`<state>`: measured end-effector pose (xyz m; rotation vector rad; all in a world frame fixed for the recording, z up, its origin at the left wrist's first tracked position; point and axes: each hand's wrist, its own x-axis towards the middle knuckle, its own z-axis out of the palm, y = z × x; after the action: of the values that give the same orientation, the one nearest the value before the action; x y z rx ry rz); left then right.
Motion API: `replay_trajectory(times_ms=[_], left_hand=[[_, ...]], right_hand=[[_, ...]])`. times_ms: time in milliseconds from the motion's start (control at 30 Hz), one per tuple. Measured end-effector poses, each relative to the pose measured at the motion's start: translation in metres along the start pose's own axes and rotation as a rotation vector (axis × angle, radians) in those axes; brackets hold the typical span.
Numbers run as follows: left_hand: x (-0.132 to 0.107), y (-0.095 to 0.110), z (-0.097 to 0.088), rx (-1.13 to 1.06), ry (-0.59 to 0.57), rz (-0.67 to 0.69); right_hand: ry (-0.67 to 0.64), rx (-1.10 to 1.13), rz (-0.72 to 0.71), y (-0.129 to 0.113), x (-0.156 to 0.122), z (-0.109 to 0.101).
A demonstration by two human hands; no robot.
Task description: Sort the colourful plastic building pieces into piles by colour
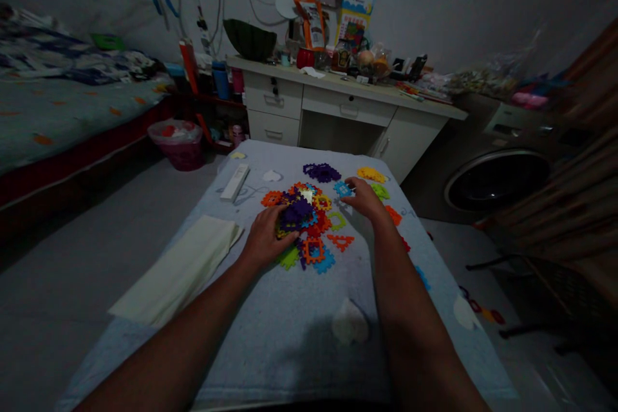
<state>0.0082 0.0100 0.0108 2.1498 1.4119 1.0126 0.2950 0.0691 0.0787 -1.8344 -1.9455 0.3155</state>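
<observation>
A mixed pile of plastic interlocking building pieces point(318, 225) with toothed edges lies mid-table, in orange, red, green, blue, yellow and purple. My left hand point(264, 235) is at the pile's left side, its thumb and fingers closed around dark purple pieces point(297, 212). To the right of the pile, my right hand point(364, 198) pinches a light blue square piece point(342, 189) by its right edge. Beyond the pile is a purple group point(322, 172). Yellow pieces point(371, 174), green pieces point(380, 191) and orange pieces point(394, 214) lie along the right side, partly behind my right arm.
A blue cloth point(290, 347) covers the table. On its left lie a folded pale cloth point(178, 270) and a white remote-like bar point(235, 183). Behind stands a cluttered white desk point(275, 103), with a washing machine point(487, 161) to the right and a pink bin point(178, 148) to the left.
</observation>
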Motion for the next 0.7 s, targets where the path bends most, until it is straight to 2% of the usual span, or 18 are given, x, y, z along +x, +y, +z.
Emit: replay_trajectory(times_ms=[133, 300, 433, 700], left_hand=[[0.0, -0.001, -0.001, 0.004, 0.014, 0.009], [0.0, -0.002, 0.0, 0.02, 0.024, 0.01], [0.001, -0.003, 0.001, 0.025, 0.026, 0.015], [0.0, -0.006, 0.001, 0.026, 0.011, 0.007]], right_hand=[[-0.09, -0.001, 0.0, 0.033, -0.023, -0.039], [-0.161, 0.007, 0.092, 0.087, -0.074, -0.076], [-0.151, 0.052, 0.217, 0.115, -0.117, -0.087], [-0.168, 0.088, 0.279, 0.126, -0.189, -0.092]])
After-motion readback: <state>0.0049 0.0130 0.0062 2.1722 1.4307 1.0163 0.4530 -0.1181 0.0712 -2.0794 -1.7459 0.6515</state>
